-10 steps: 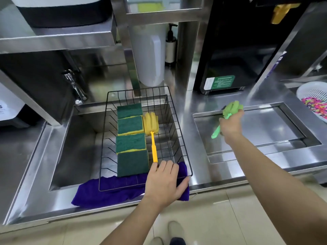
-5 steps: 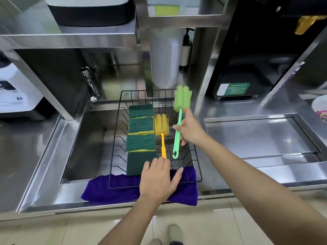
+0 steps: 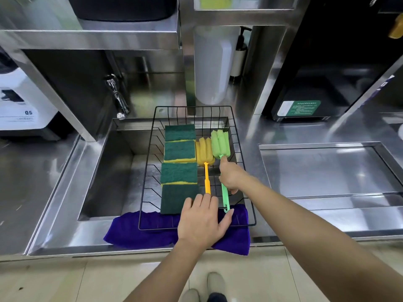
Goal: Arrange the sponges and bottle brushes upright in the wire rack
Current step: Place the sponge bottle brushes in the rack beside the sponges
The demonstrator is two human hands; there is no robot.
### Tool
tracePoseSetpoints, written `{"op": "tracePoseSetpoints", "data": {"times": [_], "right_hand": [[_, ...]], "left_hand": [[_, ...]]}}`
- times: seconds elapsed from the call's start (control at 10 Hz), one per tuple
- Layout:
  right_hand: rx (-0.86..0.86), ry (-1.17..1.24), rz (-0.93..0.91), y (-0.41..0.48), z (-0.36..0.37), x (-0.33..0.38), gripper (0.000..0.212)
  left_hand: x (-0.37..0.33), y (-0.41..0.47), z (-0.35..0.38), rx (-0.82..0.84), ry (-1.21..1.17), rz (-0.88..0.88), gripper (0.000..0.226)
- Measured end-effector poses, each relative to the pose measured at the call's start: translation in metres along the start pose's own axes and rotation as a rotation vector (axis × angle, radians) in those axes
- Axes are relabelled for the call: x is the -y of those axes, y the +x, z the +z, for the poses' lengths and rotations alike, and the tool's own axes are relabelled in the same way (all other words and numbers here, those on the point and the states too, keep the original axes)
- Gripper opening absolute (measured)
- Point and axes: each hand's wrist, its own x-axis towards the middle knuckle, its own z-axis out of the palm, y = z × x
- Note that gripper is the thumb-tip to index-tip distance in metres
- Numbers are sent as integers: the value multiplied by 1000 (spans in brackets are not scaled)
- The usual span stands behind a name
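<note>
The right hand (image 3: 231, 175) reaches into the black wire rack (image 3: 244, 171), fingers clamped on the green foam-headed bottle brush (image 3: 220, 143). The left hand (image 3: 201, 223) lies flat on the rack's near edge, fingers together. The brush lies beside a yellow foam-headed bottle brush (image 3: 204, 154) and 4 green-and-yellow sponges (image 3: 179, 149).

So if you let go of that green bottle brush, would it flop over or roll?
The green bottle brush probably stays put: it leans against the yellow brush inside the wire rack. Its thin handle looks stiff, its foam head soft and light.

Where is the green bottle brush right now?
Head view: the green bottle brush lies inside the wire rack, right of the yellow brush, its handle gripped by the right hand.
</note>
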Motion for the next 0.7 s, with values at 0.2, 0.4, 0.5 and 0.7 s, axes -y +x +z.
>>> {"op": "tracePoseSetpoints", "data": {"times": [0.2, 0.4, 0.5, 0.7], "right_hand": [[40, -144, 44, -1, 5, 8, 78], [-37, -150, 107, -5, 5, 12, 63], [-119, -163, 87, -13, -1, 14, 44], [-266, -151, -71, -28, -45, 13, 30]], "left_hand": [[-1, 0, 1, -7, -4, 2, 50], [0, -1, 2, 13, -19, 16, 49], [1, -1, -3, 58, -19, 11, 50], [4, 7, -17, 97, -137, -99, 61]]}}
